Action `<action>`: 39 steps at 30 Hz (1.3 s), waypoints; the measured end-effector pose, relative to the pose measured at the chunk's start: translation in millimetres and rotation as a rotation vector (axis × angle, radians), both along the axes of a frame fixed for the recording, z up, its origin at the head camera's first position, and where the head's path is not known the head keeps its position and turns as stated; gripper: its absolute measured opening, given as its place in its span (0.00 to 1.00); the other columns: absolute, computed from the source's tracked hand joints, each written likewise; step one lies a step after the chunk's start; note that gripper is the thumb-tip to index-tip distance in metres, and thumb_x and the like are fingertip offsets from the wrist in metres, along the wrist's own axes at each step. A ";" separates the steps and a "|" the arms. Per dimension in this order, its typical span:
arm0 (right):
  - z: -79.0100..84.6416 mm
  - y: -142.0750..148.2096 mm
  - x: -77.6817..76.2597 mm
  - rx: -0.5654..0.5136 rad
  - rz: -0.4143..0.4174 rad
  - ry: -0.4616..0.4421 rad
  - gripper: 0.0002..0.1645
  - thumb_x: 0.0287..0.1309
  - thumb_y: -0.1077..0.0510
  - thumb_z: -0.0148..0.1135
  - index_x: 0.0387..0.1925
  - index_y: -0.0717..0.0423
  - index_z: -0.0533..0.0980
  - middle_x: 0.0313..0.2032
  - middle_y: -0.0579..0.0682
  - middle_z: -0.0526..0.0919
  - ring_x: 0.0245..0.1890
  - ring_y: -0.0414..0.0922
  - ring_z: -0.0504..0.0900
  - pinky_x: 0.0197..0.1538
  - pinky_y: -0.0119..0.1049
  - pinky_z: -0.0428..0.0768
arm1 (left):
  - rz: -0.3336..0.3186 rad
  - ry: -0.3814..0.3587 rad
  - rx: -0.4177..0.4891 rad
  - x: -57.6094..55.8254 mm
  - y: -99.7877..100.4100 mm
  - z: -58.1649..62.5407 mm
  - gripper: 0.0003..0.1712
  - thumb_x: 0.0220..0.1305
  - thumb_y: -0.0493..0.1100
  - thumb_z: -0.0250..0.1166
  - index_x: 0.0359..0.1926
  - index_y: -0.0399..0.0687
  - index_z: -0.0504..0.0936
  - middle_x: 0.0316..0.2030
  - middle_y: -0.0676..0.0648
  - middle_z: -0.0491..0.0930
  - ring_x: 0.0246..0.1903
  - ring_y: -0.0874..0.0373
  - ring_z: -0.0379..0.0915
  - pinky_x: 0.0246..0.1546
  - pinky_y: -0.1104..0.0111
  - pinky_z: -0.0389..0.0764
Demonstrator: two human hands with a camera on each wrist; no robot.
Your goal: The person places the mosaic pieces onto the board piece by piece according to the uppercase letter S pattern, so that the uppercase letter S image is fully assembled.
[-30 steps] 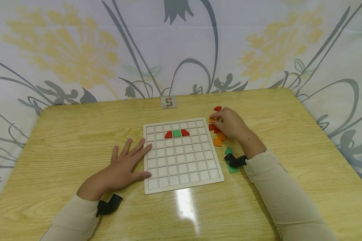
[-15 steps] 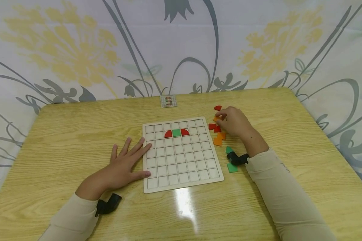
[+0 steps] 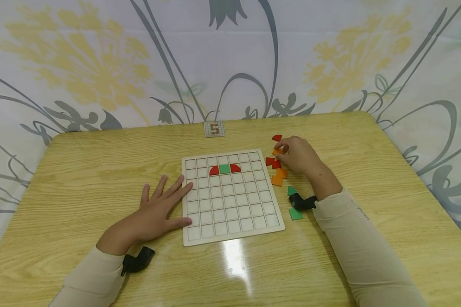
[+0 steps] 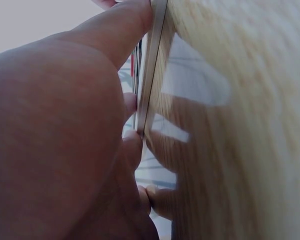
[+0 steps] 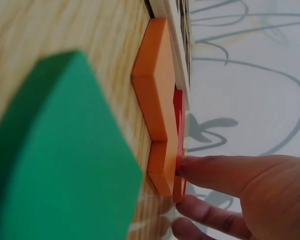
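Note:
A pale board with a grid of square cells [image 3: 226,204] lies on the table. A green square tile [image 3: 224,169] sits in one cell, with a red quarter-round tile on either side. Straight and spread, the fingers of my left hand [image 3: 151,217] rest on the board's left edge and the table beside it. My right hand [image 3: 297,155] pinches an orange tile [image 3: 278,152] between thumb and fingers, low over the table to the right of the board. Close by lie red tiles [image 3: 270,161], a separate red quarter-round tile [image 3: 277,137] and other orange tiles [image 3: 277,181].
Green tiles [image 3: 296,214] lie below the right wrist, partly hidden by its black camera [image 3: 301,202]. A small pattern card [image 3: 214,129] with a gridded figure is near the table's back edge. Patterned cloth hangs behind the table [image 3: 100,170].
My right hand has shifted slightly right, away from the board, and the orange tile at its fingers has moved with it. The left hand has stayed in place.

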State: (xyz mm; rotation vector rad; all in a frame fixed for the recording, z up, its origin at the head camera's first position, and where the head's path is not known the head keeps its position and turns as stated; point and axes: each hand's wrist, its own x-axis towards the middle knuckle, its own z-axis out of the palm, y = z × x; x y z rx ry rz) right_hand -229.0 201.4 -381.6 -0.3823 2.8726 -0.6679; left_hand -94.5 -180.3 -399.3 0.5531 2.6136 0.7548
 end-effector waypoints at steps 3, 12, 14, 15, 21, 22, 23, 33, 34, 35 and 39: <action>0.0 0.0 -0.2 0.002 -0.003 0.003 0.16 0.67 0.59 0.61 0.52 0.63 0.81 0.44 0.64 0.81 0.42 0.57 0.79 0.45 0.49 0.79 | -0.001 0.001 -0.002 -0.1 0.1 0.5 0.50 0.65 0.66 0.62 0.80 0.65 0.48 0.81 0.49 0.37 0.78 0.38 0.17 0.68 0.34 0.17; -0.3 0.2 0.0 0.007 -0.008 0.008 0.16 0.67 0.58 0.61 0.52 0.62 0.80 0.43 0.63 0.83 0.41 0.56 0.81 0.44 0.49 0.79 | 0.000 0.000 -0.008 -0.3 0.2 1.8 0.50 0.65 0.66 0.62 0.80 0.65 0.48 0.81 0.49 0.37 0.78 0.38 0.17 0.68 0.34 0.17; -0.3 0.4 0.1 0.007 -0.011 0.010 0.16 0.67 0.58 0.62 0.52 0.62 0.80 0.42 0.63 0.84 0.40 0.55 0.81 0.44 0.48 0.79 | 0.001 -0.002 -0.008 0.0 0.1 1.7 0.50 0.65 0.67 0.62 0.80 0.65 0.48 0.81 0.49 0.37 0.78 0.38 0.17 0.68 0.34 0.17; -0.1 0.4 0.1 0.008 -0.012 0.010 0.16 0.67 0.57 0.62 0.52 0.62 0.80 0.42 0.63 0.84 0.40 0.55 0.81 0.44 0.48 0.79 | 0.001 -0.001 -0.008 0.1 0.1 1.8 0.50 0.65 0.67 0.62 0.80 0.65 0.48 0.81 0.49 0.37 0.78 0.38 0.17 0.68 0.34 0.17; 1.8 -1.0 1.1 -0.008 -0.023 0.007 0.20 0.67 0.56 0.62 0.56 0.63 0.79 0.44 0.63 0.84 0.39 0.54 0.81 0.42 0.46 0.79 | -0.003 0.003 -0.009 -0.3 0.6 1.1 0.50 0.65 0.66 0.62 0.80 0.65 0.48 0.81 0.49 0.37 0.78 0.38 0.17 0.68 0.34 0.17; 2.8 -1.7 1.7 -0.015 -0.026 0.009 0.20 0.67 0.56 0.63 0.56 0.63 0.79 0.44 0.63 0.84 0.39 0.55 0.81 0.42 0.46 0.79 | -0.004 0.003 -0.010 -0.5 0.7 0.9 0.50 0.65 0.66 0.62 0.80 0.65 0.48 0.81 0.49 0.37 0.78 0.38 0.17 0.68 0.34 0.17; 3.7 -2.4 2.1 -0.024 -0.030 0.012 0.21 0.67 0.56 0.63 0.57 0.63 0.79 0.45 0.64 0.84 0.40 0.55 0.81 0.42 0.46 0.80 | -0.004 0.003 -0.010 -0.6 0.8 1.0 0.50 0.65 0.66 0.62 0.80 0.65 0.48 0.81 0.49 0.37 0.78 0.38 0.17 0.68 0.34 0.17; 14.6 -18.2 10.9 -0.111 -0.017 0.096 0.23 0.65 0.60 0.64 0.60 0.63 0.78 0.47 0.63 0.81 0.43 0.56 0.79 0.44 0.46 0.80 | -0.002 -0.007 -0.006 0.2 0.7 3.1 0.50 0.65 0.65 0.63 0.80 0.64 0.49 0.81 0.49 0.37 0.78 0.38 0.17 0.68 0.34 0.17; 15.5 -20.4 12.3 -0.119 -0.010 0.105 0.23 0.65 0.60 0.65 0.60 0.63 0.78 0.47 0.62 0.81 0.44 0.56 0.78 0.44 0.46 0.80 | -0.002 -0.007 -0.005 0.2 0.6 3.2 0.50 0.65 0.65 0.63 0.80 0.64 0.48 0.81 0.49 0.37 0.78 0.38 0.17 0.68 0.34 0.17; 16.2 -22.4 13.9 -0.128 -0.001 0.113 0.23 0.65 0.60 0.65 0.60 0.63 0.78 0.48 0.62 0.81 0.45 0.56 0.78 0.46 0.47 0.80 | -0.001 -0.008 -0.004 0.3 0.5 3.3 0.50 0.65 0.65 0.63 0.80 0.64 0.48 0.81 0.49 0.37 0.78 0.38 0.17 0.68 0.34 0.17; 19.5 -31.0 20.8 -0.152 0.042 0.119 0.23 0.64 0.60 0.66 0.59 0.62 0.78 0.48 0.61 0.81 0.46 0.55 0.78 0.48 0.47 0.80 | -0.002 -0.008 -0.006 0.3 0.4 2.8 0.50 0.65 0.66 0.63 0.80 0.64 0.48 0.81 0.49 0.37 0.78 0.38 0.17 0.68 0.35 0.16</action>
